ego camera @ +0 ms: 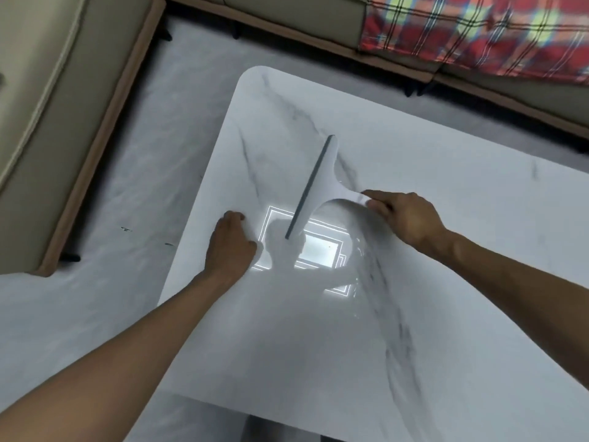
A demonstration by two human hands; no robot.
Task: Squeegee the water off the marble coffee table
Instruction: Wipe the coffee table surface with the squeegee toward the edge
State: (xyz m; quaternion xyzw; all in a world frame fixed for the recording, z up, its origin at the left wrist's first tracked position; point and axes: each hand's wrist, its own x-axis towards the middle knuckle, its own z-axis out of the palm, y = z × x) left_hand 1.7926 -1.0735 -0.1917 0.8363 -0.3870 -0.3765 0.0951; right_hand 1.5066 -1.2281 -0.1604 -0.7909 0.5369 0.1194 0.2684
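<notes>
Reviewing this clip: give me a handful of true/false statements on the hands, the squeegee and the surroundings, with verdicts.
1. The right hand grips the handle of the white squeegee with the grey rubber blade. True.
2. The left hand holds a cloth. False: it holds nothing and rests flat on the white grey-veined marble coffee table.
3. The squeegee blade points towards the table's rounded far corner. True.
4. A red plaid blanket lies on the table. False: it lies on the beige sofa beyond the table.
5. A rectangular ceiling light is reflected in the tabletop between the two hands. True.
6. Both hands share the squeegee handle. False: only the right hand does.
</notes>
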